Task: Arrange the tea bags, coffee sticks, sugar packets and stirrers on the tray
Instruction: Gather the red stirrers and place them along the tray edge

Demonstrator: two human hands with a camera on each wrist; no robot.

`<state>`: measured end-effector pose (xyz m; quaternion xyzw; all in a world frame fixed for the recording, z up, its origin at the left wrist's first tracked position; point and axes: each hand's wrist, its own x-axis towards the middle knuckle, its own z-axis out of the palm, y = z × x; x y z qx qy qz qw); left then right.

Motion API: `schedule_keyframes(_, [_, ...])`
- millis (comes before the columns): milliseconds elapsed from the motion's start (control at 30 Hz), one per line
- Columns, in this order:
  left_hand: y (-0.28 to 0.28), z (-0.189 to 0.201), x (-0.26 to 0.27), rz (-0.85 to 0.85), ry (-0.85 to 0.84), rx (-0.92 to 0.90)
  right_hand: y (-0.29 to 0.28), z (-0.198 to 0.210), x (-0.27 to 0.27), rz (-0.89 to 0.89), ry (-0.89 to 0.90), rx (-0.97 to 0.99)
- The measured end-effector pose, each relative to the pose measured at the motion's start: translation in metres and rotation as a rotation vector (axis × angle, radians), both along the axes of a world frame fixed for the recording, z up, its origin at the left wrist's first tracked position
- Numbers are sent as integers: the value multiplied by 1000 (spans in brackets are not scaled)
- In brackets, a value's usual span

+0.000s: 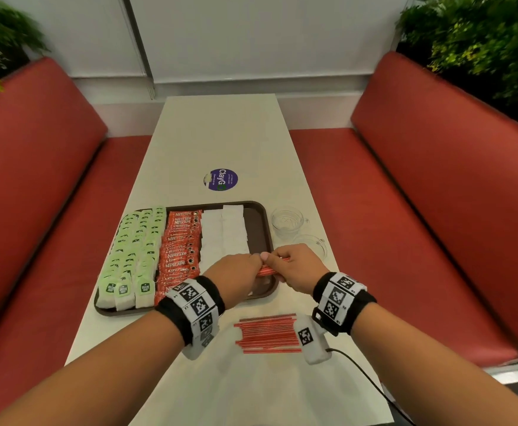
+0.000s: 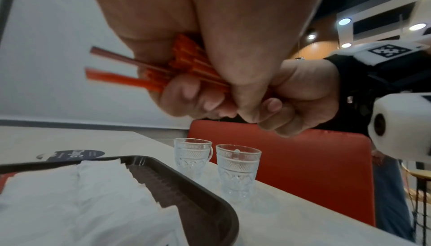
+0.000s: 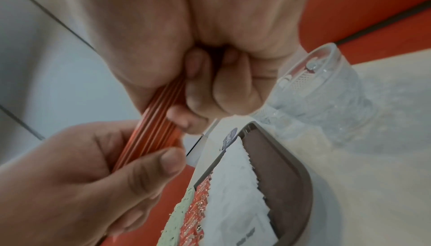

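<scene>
We hold a small bundle of thin red plastic stirrers between both hands, just above the near right corner of the dark brown plastic tray. Our left hand has fingers and thumb curled round one end of the bundle, and our right hand is wrapped round the other end, so neither hand is free.

The tray already carries three rows of green-tagged tea bags on its left, red coffee sticks beside them, and white paper sugar packets next. A bare brown strip remains along the right rim, which we judge is the place for the stirrers.

To do this well, we should square the ends first, since the left wrist view shows two stirrers poking out past the rest. Then we lower the bundle flat and parallel to the sugar packets, without nudging them or the two patterned clear glass cups standing just right of the tray. More loose red stirrers lie on the white bench near us, still to be gathered.
</scene>
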<state>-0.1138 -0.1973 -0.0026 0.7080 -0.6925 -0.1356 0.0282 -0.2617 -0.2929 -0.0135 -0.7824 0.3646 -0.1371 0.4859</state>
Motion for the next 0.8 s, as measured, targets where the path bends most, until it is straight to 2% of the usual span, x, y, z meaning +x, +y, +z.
schedule_keyframes(233, [7, 9, 33, 238, 320, -246, -6, -2, 13, -174, -146, 162])
schedule_keyframes(367, [8, 11, 50, 476, 684, -389, -8, 0, 21, -230, -207, 210])
schedule_keyframes(433, [4, 9, 47, 498, 804, -402, -5, 1, 29, -231, -197, 171])
schedule_keyframes(533, [-4, 7, 37, 491, 870, -386, -3, 0, 44, -257, -219, 159])
schedule_keyframes(633, [-8, 6, 39, 456, 803, -307, -6, -3, 49, -290, -226, 187])
schedule_keyframes(800, [-9, -4, 51, 220, 413, -53, -16, -13, 44, -257, -131, 137])
